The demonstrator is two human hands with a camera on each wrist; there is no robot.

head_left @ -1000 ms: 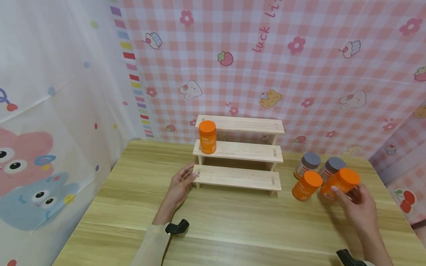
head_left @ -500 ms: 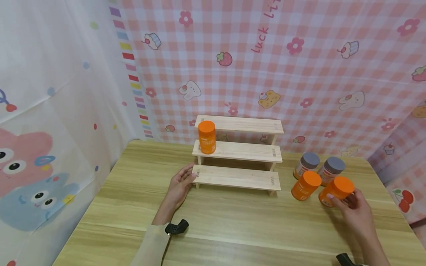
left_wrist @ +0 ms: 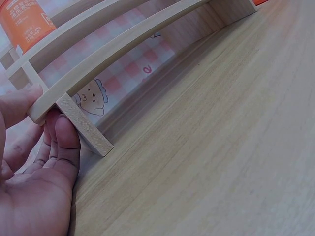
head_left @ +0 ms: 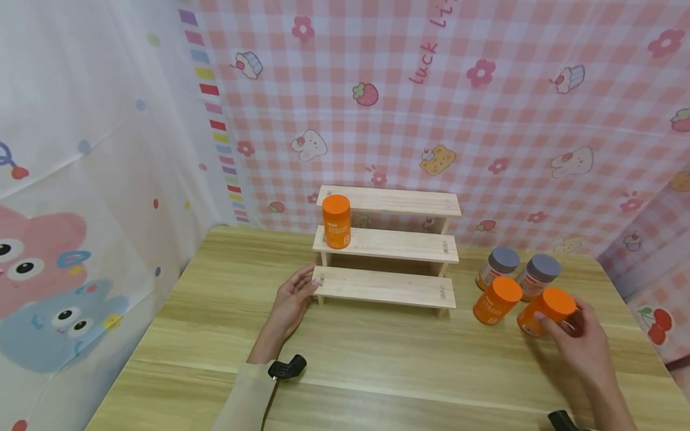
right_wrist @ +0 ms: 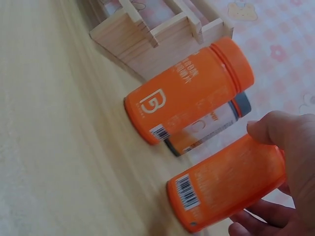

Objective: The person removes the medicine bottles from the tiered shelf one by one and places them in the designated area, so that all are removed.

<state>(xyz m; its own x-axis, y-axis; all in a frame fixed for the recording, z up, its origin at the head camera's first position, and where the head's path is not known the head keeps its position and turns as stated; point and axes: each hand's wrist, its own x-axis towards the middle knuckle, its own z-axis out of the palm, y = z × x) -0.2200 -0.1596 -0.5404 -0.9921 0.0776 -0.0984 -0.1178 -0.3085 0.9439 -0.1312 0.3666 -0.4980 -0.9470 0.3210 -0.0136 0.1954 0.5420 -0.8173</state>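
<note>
My left hand [head_left: 291, 302] grips the left end of the lowest step of a three-tier wooden shelf [head_left: 385, 287], thumb on top and fingertips beneath, as the left wrist view shows. On the middle step, at its left end, an orange bottle [head_left: 336, 222] stands upright. To the right of the shelf, my right hand [head_left: 582, 341] holds another orange bottle [head_left: 544, 312] between thumb and fingers; its base looks to be on the table. Just left of it stands a third orange bottle [right_wrist: 187, 93], apart from the hand.
Two grey-lidded jars [head_left: 503, 263] stand behind the orange bottles on the right. The wood-grain table [head_left: 377, 371] meets a pink checked cloth [head_left: 388, 120] behind the shelf. A white patterned cloth [head_left: 108, 149] hangs at the left.
My right hand has brought its orange bottle down and slightly left, nearer to me, and over the last half second it stays about there. The left hand keeps its hold on the shelf.
</note>
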